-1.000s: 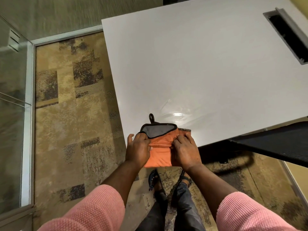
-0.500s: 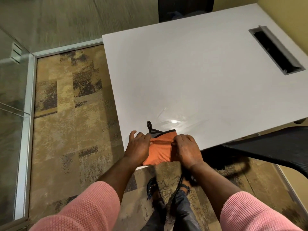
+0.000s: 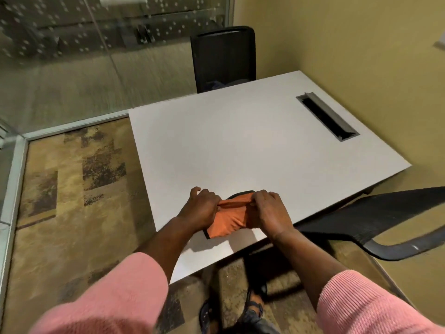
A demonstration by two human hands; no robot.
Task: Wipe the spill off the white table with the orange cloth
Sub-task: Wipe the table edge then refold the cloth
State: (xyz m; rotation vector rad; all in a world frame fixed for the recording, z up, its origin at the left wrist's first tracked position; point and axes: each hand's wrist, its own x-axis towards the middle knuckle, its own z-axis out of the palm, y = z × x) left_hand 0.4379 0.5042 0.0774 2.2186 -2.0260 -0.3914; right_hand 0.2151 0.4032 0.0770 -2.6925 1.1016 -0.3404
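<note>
The orange cloth (image 3: 228, 219) with black trim lies bunched near the front edge of the white table (image 3: 240, 145). My left hand (image 3: 201, 209) grips its left side and my right hand (image 3: 271, 213) grips its right side, both pinching a fold along the top. Part of the cloth is hidden under my hands. No wet patch shows on the table from this angle.
A grey cable slot (image 3: 327, 116) is set into the table's far right. One black chair (image 3: 224, 57) stands at the far edge, another black chair (image 3: 375, 220) at the right front. A glass wall (image 3: 72, 56) is left, a yellow wall (image 3: 361, 44) right.
The view has tilted up, showing the far chair and walls. My hands have gathered the cloth into a tighter bunch and it now sits fully on the table instead of hanging over the edge.
</note>
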